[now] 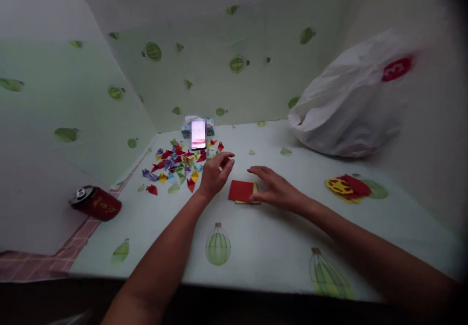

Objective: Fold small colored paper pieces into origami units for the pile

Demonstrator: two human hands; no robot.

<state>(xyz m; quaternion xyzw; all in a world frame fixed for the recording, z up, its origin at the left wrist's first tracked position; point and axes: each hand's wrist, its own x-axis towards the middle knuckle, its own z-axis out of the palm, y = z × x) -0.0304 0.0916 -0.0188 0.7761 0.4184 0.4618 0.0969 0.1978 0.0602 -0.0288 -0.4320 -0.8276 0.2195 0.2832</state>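
Note:
A small stack of square paper [241, 191] lies flat on the table, a red sheet on top and yellow showing beneath at the right and lower edges. My right hand [276, 188] reaches over its right side, fingers spread and thumb at the red sheet's edge. Just above and left of the stack is my left hand [216, 173], its fingers loosely bent, thumb and forefinger a little apart, with nothing visible between them. Beside that hand spreads a pile of folded paper cranes [179, 164] in red, purple, yellow, green and blue.
A lit phone [198, 133] leans against a tissue box [210, 126] behind the cranes. A dark red drink can [97, 203] stands at the left. Red and yellow paper cutouts [347, 188] lie at the right, below a large white plastic bag [351, 100]. Walls enclose the table [263, 247].

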